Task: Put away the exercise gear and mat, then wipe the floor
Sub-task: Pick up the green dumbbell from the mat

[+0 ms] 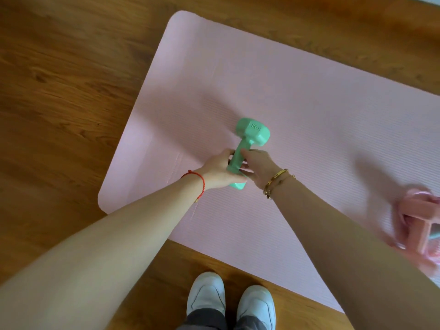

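Note:
A mint-green dumbbell (250, 139) marked 1KG is tilted above a pink exercise mat (297, 91) spread on the wooden floor. My left hand (219, 170) grips its near end and handle from the left. From the right, my right hand (258, 166) holds the handle, thumb on top. The dumbbell's near head is mostly hidden behind my left hand. Whether the far head touches the mat is unclear.
A pink piece of exercise gear (421, 225), blurred, lies on the mat at the right edge of view. Brown wooden floor (59, 91) surrounds the mat. My two white shoes (231, 301) stand on the floor just before the mat's near edge.

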`<state>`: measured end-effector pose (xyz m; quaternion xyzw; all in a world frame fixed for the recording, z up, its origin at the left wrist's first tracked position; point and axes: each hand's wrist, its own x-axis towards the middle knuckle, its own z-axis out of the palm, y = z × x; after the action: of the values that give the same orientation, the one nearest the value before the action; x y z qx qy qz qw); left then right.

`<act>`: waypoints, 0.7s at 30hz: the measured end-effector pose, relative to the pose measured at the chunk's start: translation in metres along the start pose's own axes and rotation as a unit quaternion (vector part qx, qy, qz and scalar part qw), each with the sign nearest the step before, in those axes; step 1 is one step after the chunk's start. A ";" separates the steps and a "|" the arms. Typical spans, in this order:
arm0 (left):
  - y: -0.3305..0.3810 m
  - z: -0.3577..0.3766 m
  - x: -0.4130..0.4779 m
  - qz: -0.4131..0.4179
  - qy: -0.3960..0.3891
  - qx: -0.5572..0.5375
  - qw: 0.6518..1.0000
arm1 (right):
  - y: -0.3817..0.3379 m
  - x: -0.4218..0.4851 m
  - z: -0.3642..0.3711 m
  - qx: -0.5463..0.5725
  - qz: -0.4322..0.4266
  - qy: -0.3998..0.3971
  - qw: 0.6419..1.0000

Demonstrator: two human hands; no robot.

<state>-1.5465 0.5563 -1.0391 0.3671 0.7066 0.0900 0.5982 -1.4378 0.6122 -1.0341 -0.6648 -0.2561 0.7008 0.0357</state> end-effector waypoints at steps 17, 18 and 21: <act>0.133 -0.072 -0.261 0.075 0.011 -0.079 0.994 | -0.089 -0.277 0.005 -0.019 -0.083 -0.019 0.996; 0.143 -0.077 -0.282 0.081 0.014 -0.078 0.994 | -0.094 -0.299 0.004 -0.018 -0.089 -0.022 0.996; 0.169 -0.093 -0.344 0.092 0.020 -0.074 0.993 | -0.110 -0.366 0.003 -0.015 -0.109 -0.035 0.993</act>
<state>-1.5570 0.4905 -0.6498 0.3832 0.6730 0.2038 0.5989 -1.4310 0.5637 -0.6545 -0.6088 -0.3384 0.7115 0.0930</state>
